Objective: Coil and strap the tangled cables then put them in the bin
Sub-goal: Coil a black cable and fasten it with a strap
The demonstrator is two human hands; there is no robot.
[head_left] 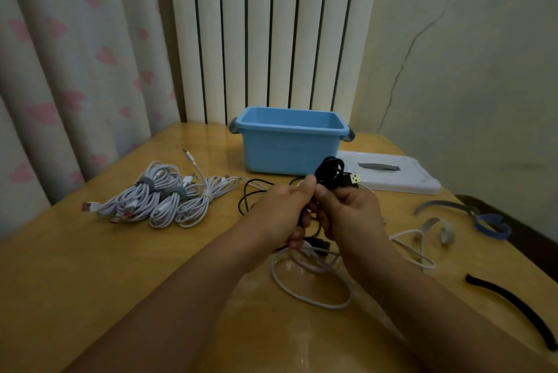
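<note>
- Head view shows both hands meeting over the middle of the table (120,267), working a black cable (330,172).
- Left hand (280,209) has its fingers curled round the loose run of it; right hand (347,209) pinches the small coil, the USB plug (353,178) poking out beside it.
- Black slack trails onto the table to the left of the hands.
- Cable looks light, limp and springy; I'd judge the loops will flop open unless held at the coil's waist.
- A loose white cable (311,291) sprawls under the wrists.
- Several strapped white bundles (163,197) sit toward the left edge.
- Blue bin (287,146) stands at the far edge, not yet holding anything I can see.
- A black strap (513,303) lies by the right edge.
</note>
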